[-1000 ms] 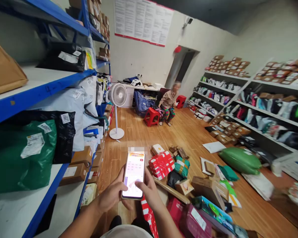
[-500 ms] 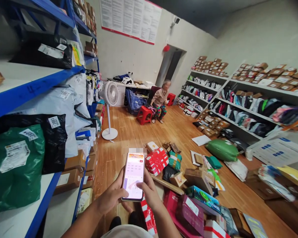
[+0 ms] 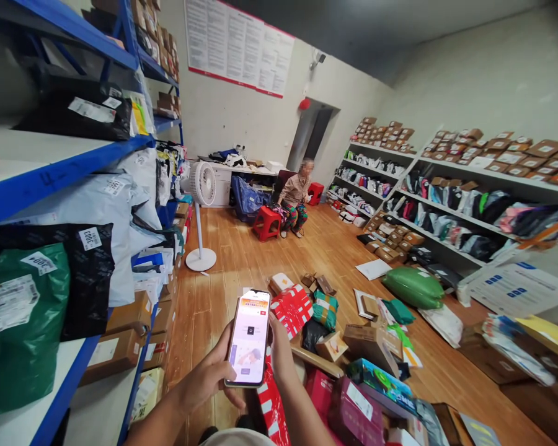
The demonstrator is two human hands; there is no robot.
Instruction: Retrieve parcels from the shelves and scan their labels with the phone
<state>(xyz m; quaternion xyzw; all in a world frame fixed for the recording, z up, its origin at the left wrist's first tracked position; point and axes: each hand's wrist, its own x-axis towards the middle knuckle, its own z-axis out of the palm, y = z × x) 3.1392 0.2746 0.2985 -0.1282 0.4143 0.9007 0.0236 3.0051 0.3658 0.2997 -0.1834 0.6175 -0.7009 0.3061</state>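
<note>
A smartphone (image 3: 248,341) with a lit screen is held upright before me at the lower middle. My left hand (image 3: 212,373) grips its left side, the thumb lying over the lower left corner of the glass and the fingers behind. Against the right edge rests my right hand (image 3: 281,350), its fingers partly hidden at the back and its thumb off the screen. A small dark square sits mid-screen above a pale picture. Right beside the hands lies a red-and-white wrapped parcel (image 3: 292,310) on the floor.
Blue-edged shelves (image 3: 69,167) with bagged parcels stand close on my left. A white fan (image 3: 202,186) stands beyond them. A person (image 3: 295,198) sits near a red stool (image 3: 266,223). Boxes, including a maroon box (image 3: 356,412), cover the floor at right, before loaded shelves (image 3: 465,217).
My right thumb has lifted off the screen to the phone's right edge. The screen now shows a dark square where rows of small items were. The view has tilted up slightly.
</note>
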